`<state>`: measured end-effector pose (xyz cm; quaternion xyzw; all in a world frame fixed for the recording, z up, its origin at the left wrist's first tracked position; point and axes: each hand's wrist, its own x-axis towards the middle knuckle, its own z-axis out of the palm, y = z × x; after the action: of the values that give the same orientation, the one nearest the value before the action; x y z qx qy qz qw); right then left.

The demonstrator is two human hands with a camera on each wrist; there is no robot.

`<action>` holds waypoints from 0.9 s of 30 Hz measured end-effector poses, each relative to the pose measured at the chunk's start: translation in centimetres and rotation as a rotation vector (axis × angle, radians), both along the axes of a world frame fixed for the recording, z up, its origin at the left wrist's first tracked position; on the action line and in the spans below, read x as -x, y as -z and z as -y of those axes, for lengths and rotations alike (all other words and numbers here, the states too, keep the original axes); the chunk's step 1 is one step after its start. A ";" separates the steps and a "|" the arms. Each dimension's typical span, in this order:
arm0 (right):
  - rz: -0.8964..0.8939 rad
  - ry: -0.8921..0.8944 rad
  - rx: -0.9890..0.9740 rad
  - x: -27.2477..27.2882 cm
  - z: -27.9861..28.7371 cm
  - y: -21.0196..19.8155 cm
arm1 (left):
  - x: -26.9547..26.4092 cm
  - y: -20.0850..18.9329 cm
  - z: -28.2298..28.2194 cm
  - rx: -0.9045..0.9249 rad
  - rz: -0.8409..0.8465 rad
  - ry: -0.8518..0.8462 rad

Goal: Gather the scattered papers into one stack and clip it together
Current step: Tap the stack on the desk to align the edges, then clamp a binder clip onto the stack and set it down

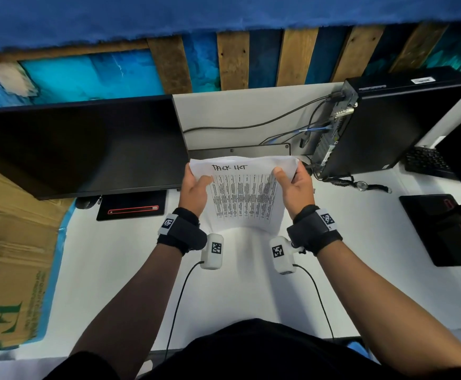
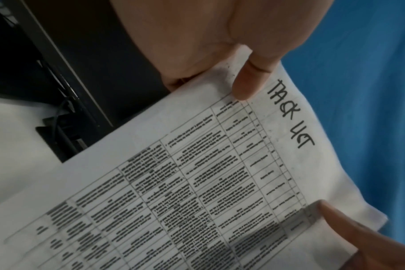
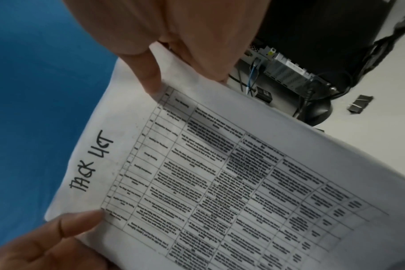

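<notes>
A stack of white papers (image 1: 244, 198) is held up off the white desk (image 1: 119, 270), its lower edge near the desktop. The top sheet carries a printed table and a handwritten heading. My left hand (image 1: 196, 185) grips the stack's upper left edge, thumb on the front, fingers hidden behind. My right hand (image 1: 292, 185) grips the upper right edge the same way. The left wrist view shows the papers (image 2: 197, 182) with a thumb (image 2: 250, 78) pressed on the front. In the right wrist view the papers (image 3: 220, 173) are likewise pinched under a thumb (image 3: 148, 73). A small dark object (image 3: 360, 103), possibly a clip, lies on the desk.
A black monitor (image 1: 81, 149) stands at left, with a flat black base (image 1: 132, 207) below it. A black computer case (image 1: 396, 119) with cables (image 1: 251, 124) sits at the right rear. A keyboard (image 1: 426, 163) and a second stand (image 1: 454, 229) lie far right. A cardboard box (image 1: 13, 229) borders the left.
</notes>
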<state>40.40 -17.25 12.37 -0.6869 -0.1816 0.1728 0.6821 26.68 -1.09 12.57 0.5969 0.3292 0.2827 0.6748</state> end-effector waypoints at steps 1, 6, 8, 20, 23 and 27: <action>0.006 -0.001 -0.009 -0.3 -0.2 -0.2 | -0.1 0.0 -0.2 0.004 0.002 -0.002; -0.060 -0.088 -0.081 -1.4 -1.6 0.3 | -0.8 -0.5 -1.6 -0.009 -0.002 -0.014; -0.127 -0.141 -0.110 -1.7 -2.0 0.8 | -0.9 -0.1 -2.4 -0.041 -0.039 -0.026; -0.027 0.128 0.919 -16.1 2.0 11.7 | -3.1 0.3 -5.8 -0.135 -0.139 -0.074; 0.035 0.122 1.033 -17.6 3.1 14.9 | -3.8 0.6 -6.2 -0.136 -0.135 -0.066; 0.135 0.008 1.181 -18.0 2.3 16.8 | -4.5 0.8 -6.3 -0.136 -0.137 -0.075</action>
<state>58.37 -19.60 -4.42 -0.9604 -0.0951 0.1977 0.1720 31.17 5.22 11.74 0.6464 0.3768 0.2880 0.5977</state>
